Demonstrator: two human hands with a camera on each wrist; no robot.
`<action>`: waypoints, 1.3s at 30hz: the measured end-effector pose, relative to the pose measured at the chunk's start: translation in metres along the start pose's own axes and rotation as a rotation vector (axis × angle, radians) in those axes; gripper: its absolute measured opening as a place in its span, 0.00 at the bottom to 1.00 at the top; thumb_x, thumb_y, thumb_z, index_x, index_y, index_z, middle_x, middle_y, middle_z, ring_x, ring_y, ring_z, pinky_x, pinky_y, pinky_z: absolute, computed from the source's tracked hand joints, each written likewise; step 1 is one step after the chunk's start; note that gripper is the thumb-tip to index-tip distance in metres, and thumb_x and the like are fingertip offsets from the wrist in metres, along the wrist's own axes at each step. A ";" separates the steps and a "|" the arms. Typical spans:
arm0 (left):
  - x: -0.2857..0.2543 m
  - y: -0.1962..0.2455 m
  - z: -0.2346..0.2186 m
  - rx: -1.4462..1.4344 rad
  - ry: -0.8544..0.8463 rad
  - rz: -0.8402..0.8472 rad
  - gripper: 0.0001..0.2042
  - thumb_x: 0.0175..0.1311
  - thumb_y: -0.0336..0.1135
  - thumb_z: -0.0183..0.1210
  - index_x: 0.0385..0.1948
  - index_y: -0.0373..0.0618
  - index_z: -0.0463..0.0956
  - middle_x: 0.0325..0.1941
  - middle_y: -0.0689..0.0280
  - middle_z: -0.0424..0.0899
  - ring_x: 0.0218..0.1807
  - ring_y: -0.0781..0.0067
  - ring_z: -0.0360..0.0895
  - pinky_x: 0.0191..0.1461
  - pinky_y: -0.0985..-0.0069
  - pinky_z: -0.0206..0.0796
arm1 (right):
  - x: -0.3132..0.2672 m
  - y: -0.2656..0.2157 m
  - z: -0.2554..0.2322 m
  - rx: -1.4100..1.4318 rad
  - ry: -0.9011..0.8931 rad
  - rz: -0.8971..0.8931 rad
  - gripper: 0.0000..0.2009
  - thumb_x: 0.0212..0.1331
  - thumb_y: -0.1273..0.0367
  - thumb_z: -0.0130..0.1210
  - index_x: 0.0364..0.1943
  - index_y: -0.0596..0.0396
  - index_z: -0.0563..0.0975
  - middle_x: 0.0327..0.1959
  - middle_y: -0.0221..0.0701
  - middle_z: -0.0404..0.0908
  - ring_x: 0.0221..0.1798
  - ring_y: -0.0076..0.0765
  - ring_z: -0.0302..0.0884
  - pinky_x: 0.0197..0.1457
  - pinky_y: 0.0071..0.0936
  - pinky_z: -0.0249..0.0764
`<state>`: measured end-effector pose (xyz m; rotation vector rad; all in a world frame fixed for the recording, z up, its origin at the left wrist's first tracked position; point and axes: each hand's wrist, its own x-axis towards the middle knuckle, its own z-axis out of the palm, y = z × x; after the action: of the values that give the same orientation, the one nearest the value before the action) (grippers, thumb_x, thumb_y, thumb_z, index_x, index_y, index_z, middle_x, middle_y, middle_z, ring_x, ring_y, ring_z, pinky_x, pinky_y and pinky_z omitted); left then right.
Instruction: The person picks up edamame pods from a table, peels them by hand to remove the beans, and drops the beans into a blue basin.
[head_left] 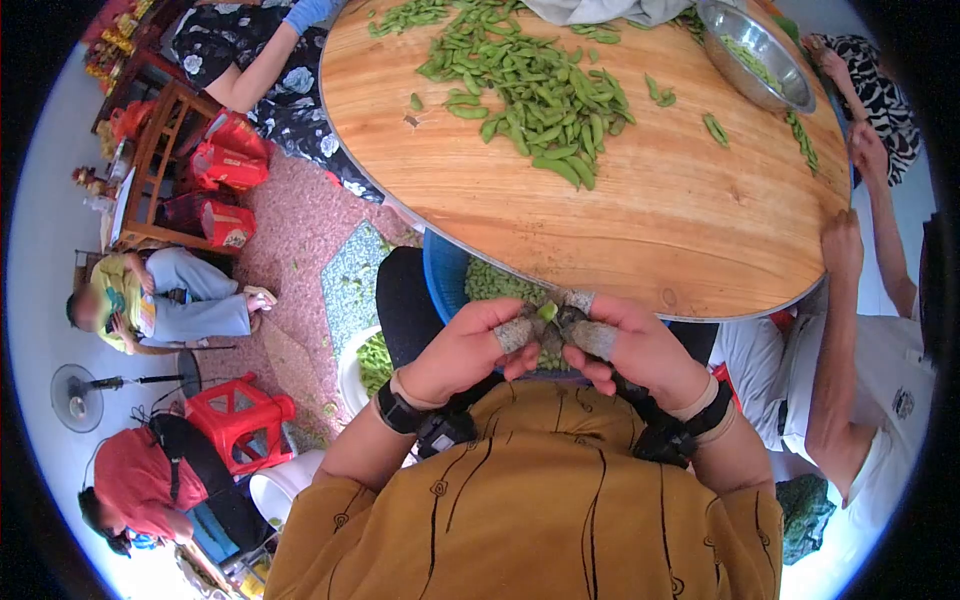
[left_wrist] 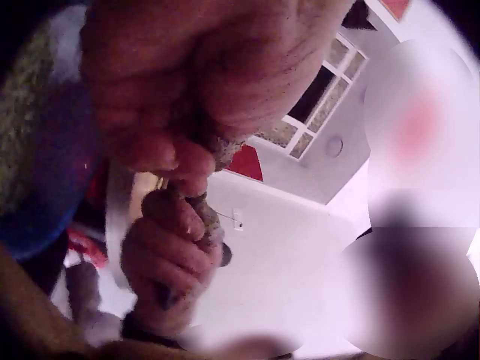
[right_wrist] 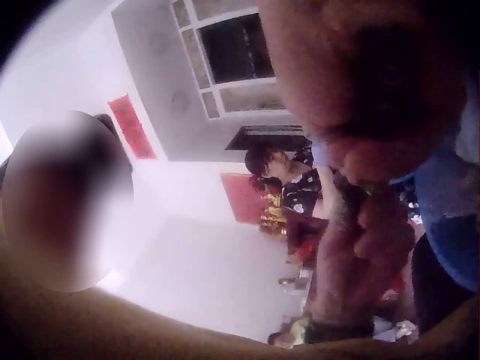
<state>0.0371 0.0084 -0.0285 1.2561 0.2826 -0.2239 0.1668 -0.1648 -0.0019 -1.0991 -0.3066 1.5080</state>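
Observation:
In the head view both hands meet over a blue basket (head_left: 440, 270) of shelled green beans (head_left: 495, 282). The left hand (head_left: 465, 345) and the right hand (head_left: 640, 350) pinch a green pod (head_left: 547, 311) between them, with grey wrappings on thumbs and fingers. Each wrist view shows the two hands, left (left_wrist: 217, 75) and right (left_wrist: 169, 255), fingertip to fingertip with curled fingers; the pod is hard to make out there. A pile of green pods (head_left: 545, 100) lies on the round wooden table (head_left: 700, 220) beyond the hands.
A metal bowl (head_left: 755, 60) with beans stands at the table's far right, near another person's hands (head_left: 868, 150). Left of the basket is a white bucket (head_left: 352, 372) with green pods. Red stools (head_left: 240, 420), a fan (head_left: 78, 398) and seated people are at the left.

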 end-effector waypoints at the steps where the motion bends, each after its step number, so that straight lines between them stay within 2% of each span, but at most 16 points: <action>1: 0.001 -0.002 0.000 -0.069 -0.004 -0.021 0.08 0.50 0.25 0.59 0.31 0.37 0.71 0.25 0.62 0.76 0.23 0.83 0.69 0.28 0.80 0.64 | 0.002 0.001 0.000 -0.132 0.051 -0.005 0.11 0.61 0.74 0.44 0.47 0.54 0.72 0.25 0.24 0.73 0.18 0.16 0.66 0.17 0.16 0.66; 2: 0.002 -0.005 0.000 -0.069 -0.002 -0.021 0.08 0.50 0.25 0.59 0.31 0.37 0.71 0.25 0.62 0.76 0.23 0.83 0.69 0.28 0.80 0.64 | 0.003 0.002 0.001 -0.264 0.102 -0.011 0.11 0.61 0.74 0.44 0.46 0.55 0.72 0.25 0.24 0.74 0.18 0.17 0.68 0.18 0.17 0.68; 4: 0.001 -0.011 0.002 0.628 0.233 0.260 0.07 0.47 0.26 0.59 0.28 0.39 0.71 0.23 0.61 0.75 0.23 0.75 0.72 0.27 0.76 0.65 | 0.004 0.000 0.006 -0.305 0.109 0.009 0.11 0.59 0.75 0.43 0.45 0.55 0.72 0.25 0.25 0.74 0.19 0.17 0.69 0.19 0.17 0.70; 5: 0.001 -0.008 0.001 0.630 0.236 0.260 0.07 0.47 0.26 0.59 0.28 0.39 0.71 0.23 0.61 0.75 0.23 0.75 0.72 0.27 0.76 0.65 | 0.004 -0.002 0.008 -0.345 0.118 0.025 0.11 0.58 0.76 0.42 0.44 0.56 0.72 0.25 0.25 0.74 0.20 0.18 0.70 0.20 0.18 0.72; 7: 0.001 0.000 0.002 1.194 0.273 0.568 0.10 0.46 0.29 0.62 0.25 0.38 0.68 0.21 0.59 0.72 0.22 0.58 0.72 0.25 0.67 0.65 | 0.002 -0.006 0.013 -0.354 0.141 0.011 0.12 0.57 0.76 0.42 0.44 0.56 0.72 0.25 0.25 0.74 0.20 0.18 0.70 0.20 0.17 0.72; 10: -0.003 0.000 0.012 1.277 0.347 0.623 0.10 0.42 0.26 0.59 0.26 0.38 0.67 0.23 0.54 0.71 0.27 0.48 0.72 0.27 0.62 0.65 | 0.003 -0.004 0.012 -0.363 0.169 -0.036 0.12 0.59 0.75 0.43 0.46 0.56 0.72 0.25 0.25 0.74 0.19 0.17 0.69 0.19 0.16 0.70; 15: 0.004 -0.011 0.018 1.065 0.396 0.685 0.06 0.50 0.26 0.55 0.27 0.39 0.67 0.23 0.59 0.72 0.24 0.58 0.72 0.26 0.68 0.64 | 0.002 0.010 0.004 -0.318 0.173 -0.068 0.13 0.56 0.77 0.42 0.45 0.55 0.73 0.24 0.25 0.74 0.19 0.16 0.69 0.19 0.15 0.69; 17: 0.001 -0.010 0.020 0.256 0.263 0.064 0.02 0.59 0.26 0.50 0.29 0.38 0.68 0.23 0.66 0.72 0.22 0.73 0.69 0.25 0.77 0.62 | 0.000 0.015 0.002 -0.286 0.180 -0.096 0.11 0.56 0.77 0.43 0.42 0.54 0.74 0.24 0.24 0.74 0.18 0.17 0.68 0.18 0.15 0.67; 20: -0.001 -0.008 0.009 -0.069 0.044 -0.101 0.05 0.64 0.26 0.45 0.30 0.39 0.69 0.23 0.70 0.72 0.23 0.83 0.66 0.26 0.83 0.59 | -0.007 0.012 0.000 -0.189 0.130 -0.045 0.10 0.57 0.75 0.46 0.42 0.55 0.74 0.23 0.24 0.74 0.17 0.15 0.68 0.17 0.16 0.66; 24: -0.001 -0.019 0.011 0.413 0.053 0.103 0.04 0.63 0.25 0.45 0.31 0.40 0.70 0.24 0.69 0.73 0.24 0.79 0.68 0.28 0.81 0.62 | -0.001 0.013 -0.005 -0.528 0.273 -0.082 0.10 0.52 0.73 0.52 0.39 0.57 0.74 0.22 0.31 0.75 0.19 0.26 0.72 0.20 0.25 0.69; 26: 0.001 -0.029 0.011 0.705 0.070 0.371 0.04 0.60 0.23 0.45 0.33 0.39 0.70 0.25 0.66 0.74 0.27 0.76 0.70 0.31 0.79 0.64 | 0.010 0.022 -0.010 -1.207 0.386 -0.539 0.10 0.50 0.69 0.58 0.35 0.58 0.74 0.23 0.38 0.77 0.24 0.38 0.75 0.27 0.30 0.72; 29: -0.007 -0.016 0.008 0.633 0.046 0.219 0.06 0.57 0.23 0.47 0.34 0.38 0.71 0.26 0.61 0.75 0.29 0.70 0.74 0.34 0.75 0.66 | 0.014 0.021 -0.005 -1.331 0.326 -0.512 0.11 0.43 0.70 0.60 0.31 0.59 0.74 0.26 0.45 0.76 0.31 0.51 0.75 0.34 0.38 0.72; 31: -0.016 -0.015 0.005 0.573 0.052 0.175 0.06 0.56 0.23 0.48 0.33 0.38 0.71 0.26 0.60 0.76 0.29 0.68 0.75 0.34 0.74 0.67 | 0.012 0.026 -0.004 -1.412 0.318 -0.498 0.11 0.42 0.70 0.60 0.30 0.58 0.74 0.26 0.44 0.76 0.31 0.52 0.75 0.34 0.39 0.72; 33: -0.022 -0.014 0.001 0.624 0.231 0.081 0.03 0.57 0.24 0.49 0.31 0.38 0.71 0.24 0.60 0.77 0.27 0.66 0.76 0.33 0.72 0.67 | 0.010 0.029 -0.003 -1.491 0.316 -0.487 0.11 0.41 0.70 0.60 0.30 0.58 0.74 0.26 0.43 0.75 0.32 0.53 0.75 0.33 0.41 0.72; 35: -0.022 -0.026 -0.004 0.695 0.280 0.102 0.03 0.57 0.25 0.49 0.29 0.39 0.72 0.23 0.58 0.77 0.26 0.62 0.76 0.31 0.71 0.67 | 0.008 0.032 0.002 -1.546 0.368 -0.341 0.11 0.41 0.70 0.59 0.30 0.57 0.74 0.26 0.42 0.74 0.31 0.52 0.75 0.33 0.42 0.72; 39: -0.018 -0.026 0.001 0.946 0.280 0.202 0.03 0.57 0.28 0.52 0.26 0.41 0.73 0.23 0.54 0.77 0.26 0.51 0.76 0.28 0.67 0.67 | 0.010 0.023 0.011 -1.572 0.391 -0.487 0.11 0.43 0.70 0.58 0.31 0.58 0.74 0.26 0.42 0.75 0.32 0.51 0.75 0.34 0.41 0.72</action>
<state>0.0115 -0.0003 -0.0456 2.2486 0.2950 0.0107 0.1451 -0.1584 -0.0179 -2.2183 -1.4842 0.3585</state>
